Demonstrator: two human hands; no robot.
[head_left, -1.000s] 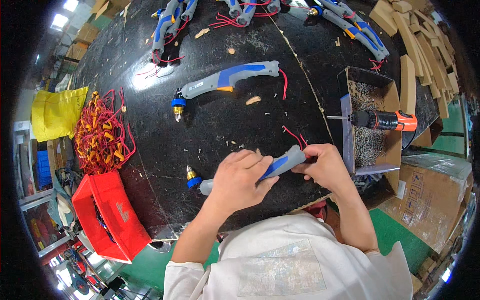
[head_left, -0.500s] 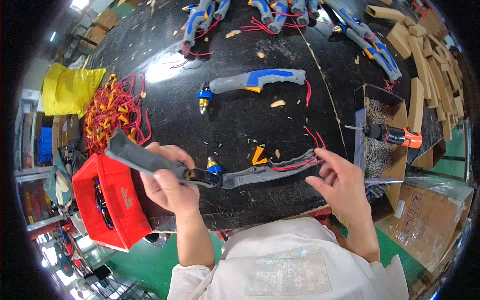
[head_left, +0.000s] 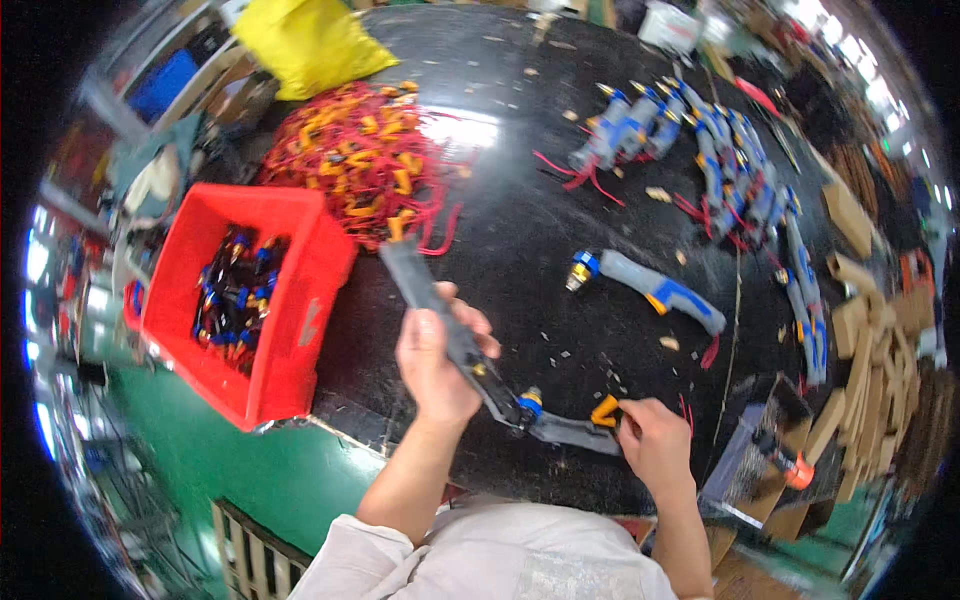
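My left hand (head_left: 440, 370) grips a dark grey handle shell half (head_left: 425, 285), which slants from the upper left toward the middle. Its lower end meets a black joint with a blue-collared brass tip (head_left: 530, 402). From that joint another grey shell half (head_left: 580, 433) runs right along the table, its far end hidden behind my right hand (head_left: 655, 440). The right fingers are closed at one end of a small orange trigger piece (head_left: 603, 410), just above this shell. Beyond lies an assembled grey and blue handle (head_left: 655, 283) with a brass tip.
A red bin (head_left: 325, 260) of black and blue joint parts stands left, beside a heap of orange triggers with red wires (head_left: 350, 150). Finished handles (head_left: 735, 165) lie at the far right. A cordless screwdriver (head_left: 795, 470) rests on a box of screws; wooden blocks (head_left: 850, 330) are piled beyond.
The whole view has swung left and turned. My right hand has moved from the red wires at the shell's end to the orange trigger. My left hand keeps its hold on the shell.
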